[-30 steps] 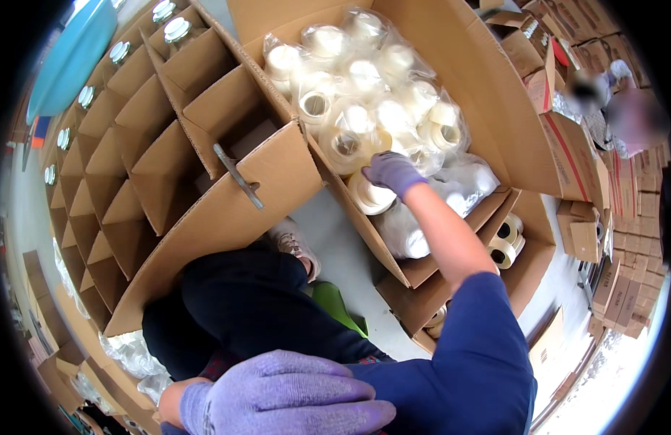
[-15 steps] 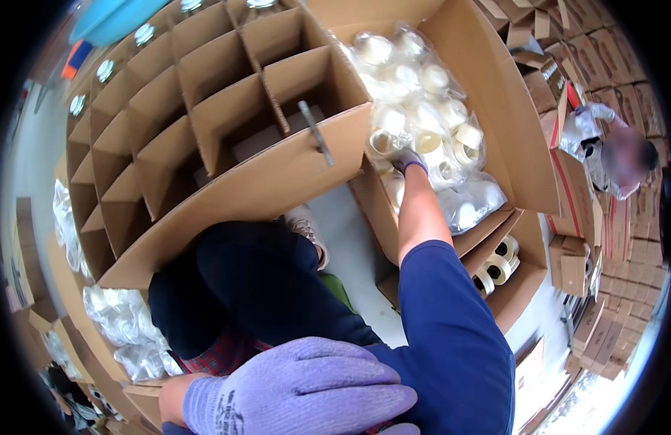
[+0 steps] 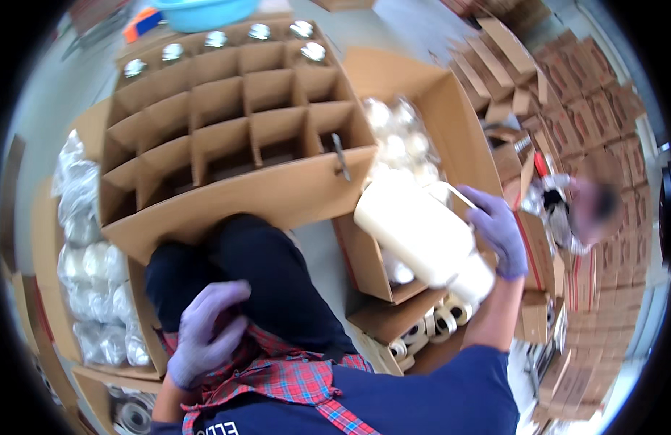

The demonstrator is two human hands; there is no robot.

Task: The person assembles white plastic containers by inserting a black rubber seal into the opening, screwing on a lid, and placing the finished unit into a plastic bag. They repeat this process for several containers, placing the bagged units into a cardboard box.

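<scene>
A large white tumbler (image 3: pixel 414 228) with a side handle is in my gloved right hand (image 3: pixel 495 228), tilted over the open carton at my right. My purple-gloved fingers are closed at its handle. My gloved left hand (image 3: pixel 207 330) holds nothing, its fingers apart and curved above my lap and plaid apron (image 3: pixel 288 380). In front of my knees stands a divided carton (image 3: pixel 256 199) of square cells. Silver-topped items (image 3: pixel 216 39) fill several cells along its far row, and many nearer cells look unfilled. A metal clip (image 3: pixel 340 156) sits on its near right edge.
White parts in clear plastic (image 3: pixel 397 138) lie in the carton at right; below it a box holds cream rings (image 3: pixel 444 322). Bagged clear parts (image 3: pixel 96 290) fill a carton at left. Stacked cartons (image 3: pixel 603 254) and another person (image 3: pixel 585 203) are farther right; a blue basin (image 3: pixel 205 13) stands beyond.
My right hand has come up out of the right carton with the white tumbler. My left hand has moved left, and its fingers are spread. The view has shifted.
</scene>
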